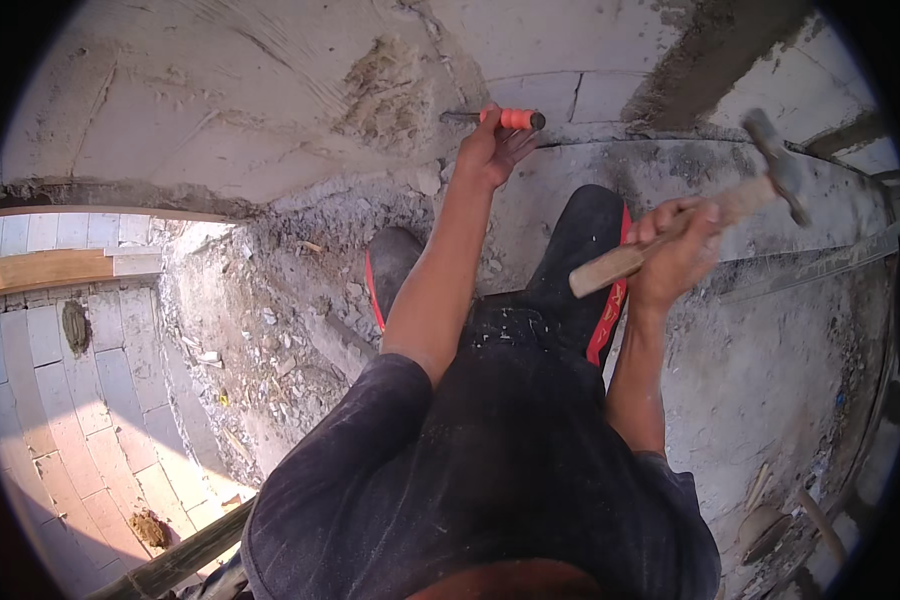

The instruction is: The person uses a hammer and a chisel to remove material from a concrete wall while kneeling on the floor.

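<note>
My left hand (pixel 487 150) is closed around a chisel (pixel 516 119) with an orange-red grip and a dark butt end. The chisel's thin metal shank points left, its tip at the right edge of a rough, broken patch (pixel 390 90) in the plastered wall (pixel 240 110). Whether the tip touches the wall, I cannot tell. Off to the right, my right hand (pixel 678 250) grips a hammer (pixel 745 200) by its wooden handle. The metal head, slightly blurred, is raised well apart from the chisel.
Rubble (pixel 290 300) and dust cover the ground by my legs. A tiled or brick surface (pixel 80 400), partly sunlit, lies at the lower left beyond a ledge. A dark pole (pixel 185 555) crosses the bottom left. Near the right edge lies a tool with a wooden handle (pixel 820 522).
</note>
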A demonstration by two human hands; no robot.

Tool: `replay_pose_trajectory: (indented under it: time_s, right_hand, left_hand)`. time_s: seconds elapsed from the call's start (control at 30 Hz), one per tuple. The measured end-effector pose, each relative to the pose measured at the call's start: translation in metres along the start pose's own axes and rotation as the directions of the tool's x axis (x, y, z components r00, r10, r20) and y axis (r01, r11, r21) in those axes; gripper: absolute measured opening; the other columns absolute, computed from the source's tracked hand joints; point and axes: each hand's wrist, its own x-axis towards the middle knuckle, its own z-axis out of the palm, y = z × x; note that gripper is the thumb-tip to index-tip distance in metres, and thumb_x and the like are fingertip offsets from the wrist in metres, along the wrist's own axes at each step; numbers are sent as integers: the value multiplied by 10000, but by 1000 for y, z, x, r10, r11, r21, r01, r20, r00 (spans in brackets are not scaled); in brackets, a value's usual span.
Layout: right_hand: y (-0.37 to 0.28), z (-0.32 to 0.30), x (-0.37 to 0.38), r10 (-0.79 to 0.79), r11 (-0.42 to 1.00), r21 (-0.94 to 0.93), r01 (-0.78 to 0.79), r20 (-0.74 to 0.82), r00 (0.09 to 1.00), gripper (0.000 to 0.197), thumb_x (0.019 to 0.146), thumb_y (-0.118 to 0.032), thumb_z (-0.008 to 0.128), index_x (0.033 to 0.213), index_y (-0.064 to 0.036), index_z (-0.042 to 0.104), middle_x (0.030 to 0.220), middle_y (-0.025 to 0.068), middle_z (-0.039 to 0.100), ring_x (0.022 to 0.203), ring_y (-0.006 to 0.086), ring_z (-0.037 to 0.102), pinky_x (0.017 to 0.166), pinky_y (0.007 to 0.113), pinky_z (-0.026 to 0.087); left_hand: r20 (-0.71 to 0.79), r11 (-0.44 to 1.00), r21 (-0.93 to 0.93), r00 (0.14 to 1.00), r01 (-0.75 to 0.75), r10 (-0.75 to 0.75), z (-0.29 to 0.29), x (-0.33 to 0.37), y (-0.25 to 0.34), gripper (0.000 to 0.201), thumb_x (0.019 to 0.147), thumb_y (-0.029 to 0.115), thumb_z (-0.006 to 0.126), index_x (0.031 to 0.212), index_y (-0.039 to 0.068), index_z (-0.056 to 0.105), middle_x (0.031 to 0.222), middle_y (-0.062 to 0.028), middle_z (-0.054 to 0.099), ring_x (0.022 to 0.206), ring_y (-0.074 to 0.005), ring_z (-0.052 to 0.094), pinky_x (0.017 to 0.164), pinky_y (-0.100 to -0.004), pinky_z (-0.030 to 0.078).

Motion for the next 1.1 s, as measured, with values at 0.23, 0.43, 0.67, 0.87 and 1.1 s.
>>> replay_pose_trajectory:
  time_s: [0.23, 0.43, 0.67, 0.87, 1.1]
  right_hand:
    - [88, 29, -5, -1, 992, -126, 18, 128, 992, 379, 1010, -380, 491, 854, -35, 476, 614, 32, 466, 430, 123, 479, 386, 288, 405]
    - [30, 10, 0, 154, 988, -33, -152, 92, 984, 350, 1003, -365, 510, 870, -44, 471, 617, 21, 455, 450, 114, 474, 388, 285, 397]
    - [104, 17, -3, 48, 978, -209, -25, 106, 993, 314, 1002, -333, 519, 877, -49, 471, 604, 15, 462, 418, 107, 466, 374, 270, 399]
    - [35, 4, -1, 179, 980, -111, -164, 144, 973, 340, 1004, -372, 504, 860, -67, 463, 600, 15, 460, 415, 115, 457, 377, 282, 400]
    - [87, 30, 3, -162, 986, 25, 163, -47, 986, 369, 1004, -412, 483, 865, -72, 447, 589, 16, 442, 410, 111, 442, 378, 280, 399]
  left_hand:
    - [-32, 1000, 10, 999, -2, 3, 16, 4, 13, 269, 1033, 348, 440, 1113, 98, 494, 1217, -159, 566, 1225, -348, 512, 1043, -579, 418]
    - [-65, 1000, -10, 998, 0, -1, -5, 6, 7, 292, 1034, 367, 428, 1121, 96, 493, 1216, -158, 574, 1206, -344, 535, 1049, -576, 409]
    - [-11, 999, -32, 1000, 22, -23, 14, 9, -2, 316, 1028, 382, 440, 1139, 91, 493, 1241, -148, 566, 1182, -352, 551, 1035, -568, 415]
    - [-34, 1000, -4, 999, -8, 8, -14, 6, -1, 295, 1033, 365, 434, 1131, 95, 499, 1228, -147, 566, 1190, -343, 536, 1044, -567, 409]
    - [-52, 999, -45, 999, -4, 2, 7, 10, 2, 271, 1036, 336, 433, 1110, 84, 498, 1217, -153, 562, 1185, -330, 539, 1044, -576, 410]
